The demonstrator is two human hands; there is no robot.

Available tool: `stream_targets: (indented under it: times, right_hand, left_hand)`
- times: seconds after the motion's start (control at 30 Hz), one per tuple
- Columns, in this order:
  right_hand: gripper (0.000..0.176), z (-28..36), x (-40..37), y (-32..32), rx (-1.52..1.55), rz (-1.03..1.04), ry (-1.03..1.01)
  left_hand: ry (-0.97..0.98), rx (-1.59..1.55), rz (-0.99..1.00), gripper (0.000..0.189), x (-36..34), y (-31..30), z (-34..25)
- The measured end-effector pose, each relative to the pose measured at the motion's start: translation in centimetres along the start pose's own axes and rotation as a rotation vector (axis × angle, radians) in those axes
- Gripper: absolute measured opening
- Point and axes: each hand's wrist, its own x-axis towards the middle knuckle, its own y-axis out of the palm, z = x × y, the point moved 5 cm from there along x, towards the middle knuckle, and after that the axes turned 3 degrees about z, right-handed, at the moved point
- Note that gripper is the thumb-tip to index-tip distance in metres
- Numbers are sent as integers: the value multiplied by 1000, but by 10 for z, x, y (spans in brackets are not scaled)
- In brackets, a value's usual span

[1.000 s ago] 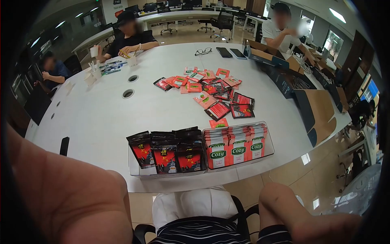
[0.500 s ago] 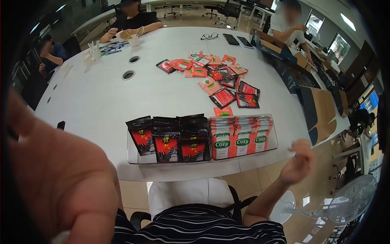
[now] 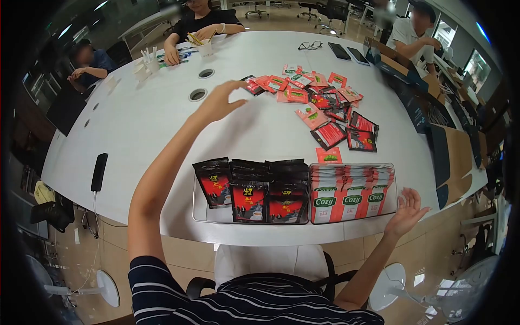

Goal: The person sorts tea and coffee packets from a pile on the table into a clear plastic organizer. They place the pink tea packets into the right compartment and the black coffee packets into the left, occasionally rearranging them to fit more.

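Observation:
My left hand is stretched over the table, thumb and fingers apart and holding nothing, just left of a loose pile of sachets. In that pile are pink tea sachets and black-and-red coffee sachets. My right hand is open and empty beside the right end of the clear tray. Black-and-red coffee packets stand upright in rows in the tray's left part. Red-and-white Cozy tea sachets fill its right part. One pink sachet lies just behind the tray.
A black phone on a cable lies at the left. Glasses and two phones lie at the back. Open cardboard boxes line the right edge. Cups with pens stand near a person across the table.
My left hand has moved from close before the camera to over the table beside the sachet pile. The view has shifted left. My right hand has opened its fingers near the tray.

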Motion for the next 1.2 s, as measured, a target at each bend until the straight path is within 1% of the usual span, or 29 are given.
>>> stream_targets:
  times: [0.07,0.17,0.27,0.37,0.47,0.57,0.67,0.77,0.87,0.97,1.03,1.07,1.1,1.17,1.2]
  right_hand:
    - [64,0,1,-2,3,6,3]
    - [62,2,-1,3,-3,16,26]
    - [63,-1,1,0,7,48,26]
    - [62,1,0,5,2,74,31]
    - [61,3,-1,8,-14,88,28]
    - [60,3,-1,9,-22,61,36]
    - [60,3,0,9,-25,66,41]
    - [58,3,-1,10,-29,67,50]
    - [58,2,-1,10,-43,81,58]
    - [48,1,3,10,-18,87,106]
    - [39,14,17,20,-213,157,29]
    - [35,23,25,29,-314,194,-5]
    - [23,38,35,44,-367,246,-37]
    - [17,58,59,78,-517,404,-162]
    - [15,61,71,97,-553,518,-196]
  left_hand:
    - [-88,39,92,51,13,30,32]
    - [-68,212,125,64,30,61,65]
    - [-75,301,49,72,44,75,79]
    - [-190,258,93,65,51,74,68]
    - [-189,327,101,50,57,73,58]
    - [-128,440,159,50,62,85,71]
    - [-130,603,310,46,62,85,67]
    - [-13,661,247,28,50,75,53]
    - [-20,551,89,34,29,51,34]
    - [-152,383,-49,38,1,16,16]
    - [-237,276,-237,34,-25,-6,10]
    - [-224,128,-340,31,-38,-15,12]
    - [-213,-20,-440,28,-53,-23,15]
    - [-300,-132,-519,25,-85,-37,13]
    - [-344,-186,-558,23,-99,-41,11]
